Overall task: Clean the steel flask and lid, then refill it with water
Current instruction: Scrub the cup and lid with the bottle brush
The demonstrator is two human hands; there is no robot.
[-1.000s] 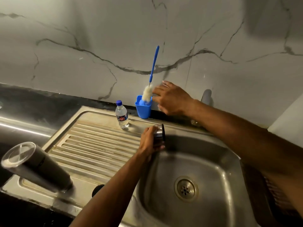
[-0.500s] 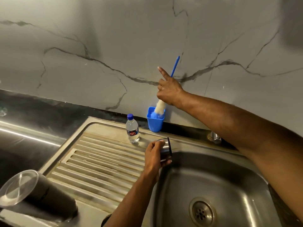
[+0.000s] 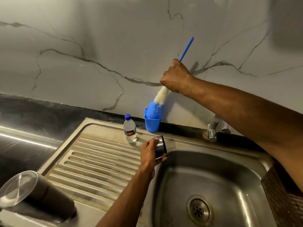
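My left hand [image 3: 150, 153] grips the steel lid [image 3: 160, 146] at the left rim of the sink basin [image 3: 213, 177], the lid's open side turned right. My right hand [image 3: 175, 77] grips the blue handle of a bottle brush [image 3: 161, 97], lifted so its white and blue bristles are partly out of the blue holder cup [image 3: 152, 124] by the wall. The steel flask [image 3: 41, 195] stands at the near left corner of the drainboard with a clear cover on top.
A small water bottle [image 3: 130, 129] with a blue cap stands on the ribbed drainboard [image 3: 98, 161] left of the cup. The tap [image 3: 214, 126] rises behind the basin, under my right arm. The drain [image 3: 198, 209] sits in the basin floor. A marble wall backs the counter.
My right hand reached to the brush, closed round its handle and raised it partly out of the cup. The left hand kept hold of the lid. The camera moved closer.
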